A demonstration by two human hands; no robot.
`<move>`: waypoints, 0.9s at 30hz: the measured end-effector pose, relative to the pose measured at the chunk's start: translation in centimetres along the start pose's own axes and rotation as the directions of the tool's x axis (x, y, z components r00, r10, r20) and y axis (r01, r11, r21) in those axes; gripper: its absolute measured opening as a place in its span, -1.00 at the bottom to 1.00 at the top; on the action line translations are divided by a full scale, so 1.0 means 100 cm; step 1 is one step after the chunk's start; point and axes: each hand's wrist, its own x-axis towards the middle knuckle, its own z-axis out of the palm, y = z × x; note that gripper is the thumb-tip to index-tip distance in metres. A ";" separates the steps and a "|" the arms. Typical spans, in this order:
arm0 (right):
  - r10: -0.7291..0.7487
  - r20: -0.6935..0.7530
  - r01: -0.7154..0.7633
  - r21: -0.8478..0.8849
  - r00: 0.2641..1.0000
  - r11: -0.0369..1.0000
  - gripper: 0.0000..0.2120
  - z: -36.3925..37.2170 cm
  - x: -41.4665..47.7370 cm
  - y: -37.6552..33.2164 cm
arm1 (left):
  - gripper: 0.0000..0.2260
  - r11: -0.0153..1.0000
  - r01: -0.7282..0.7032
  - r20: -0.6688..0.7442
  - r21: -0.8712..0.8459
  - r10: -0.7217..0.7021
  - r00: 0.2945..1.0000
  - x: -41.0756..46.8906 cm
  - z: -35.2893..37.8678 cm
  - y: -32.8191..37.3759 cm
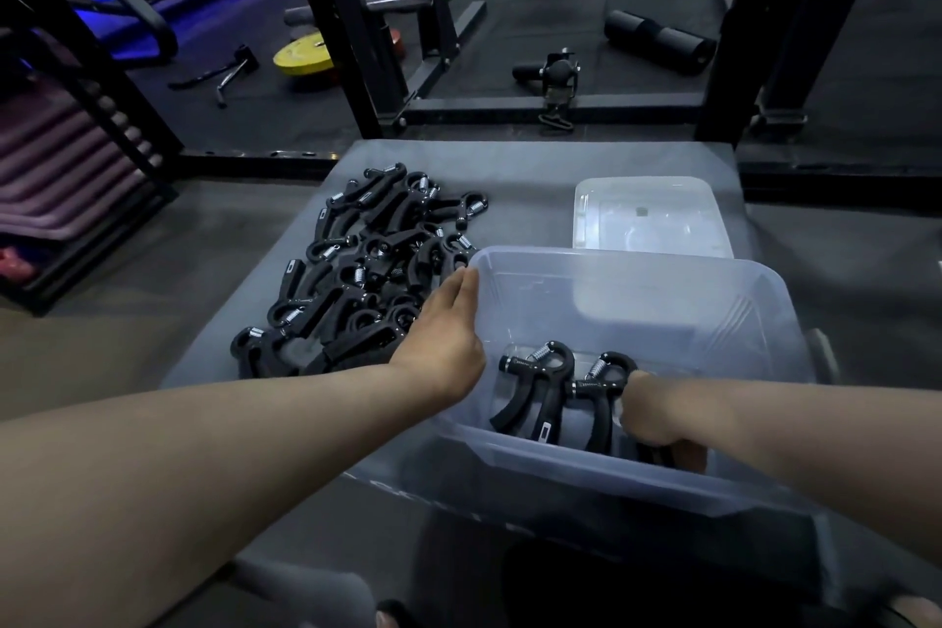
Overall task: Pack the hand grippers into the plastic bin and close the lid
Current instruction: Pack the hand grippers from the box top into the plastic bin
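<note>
A clear plastic bin (739, 291) stands open on a grey padded platform (525, 163). Two black hand grippers with steel springs lie in its near left corner, one (535, 388) beside the other (601, 398). My right hand (657, 418) is down inside the bin, closed around a black gripper handle beside them. My left hand (443, 332) rests against the bin's left wall, fingers extended, palm hidden, over the near edge of a pile of several black hand grippers (367, 265). The clear lid (647, 214) lies flat behind the bin.
Beyond the platform stands a black squat rack (377, 41) on dark gym flooring. A yellow weight plate (301, 56), a bar pad roll (657, 41) and a handle attachment (555, 77) lie on the floor. Purple mats (56, 168) are racked at left.
</note>
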 end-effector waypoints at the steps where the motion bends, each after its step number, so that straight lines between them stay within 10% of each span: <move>1: 0.015 -0.014 -0.015 0.022 1.000 1.000 -0.67 -0.002 0.000 0.002 | -0.33 1.000 0.002 0.002 0.003 -0.002 1.000 -0.001 0.001 0.001; 14: -0.428 -0.369 0.427 -0.089 0.825 0.900 -0.89 -0.043 -0.017 -0.052 | -0.30 0.998 0.028 0.046 0.063 -0.031 0.998 -0.002 -0.006 0.010; 20: -0.420 -0.487 0.587 0.263 0.766 0.765 -0.83 -0.035 -0.041 -0.083 | -0.23 0.991 -0.004 0.106 0.137 -0.010 0.994 0.002 -0.010 0.003; 27: -0.411 -0.611 0.642 0.217 0.677 0.735 -0.55 -0.016 -0.045 -0.099 | -0.49 0.999 -0.030 0.102 0.018 0.028 0.994 -0.014 -0.020 -0.009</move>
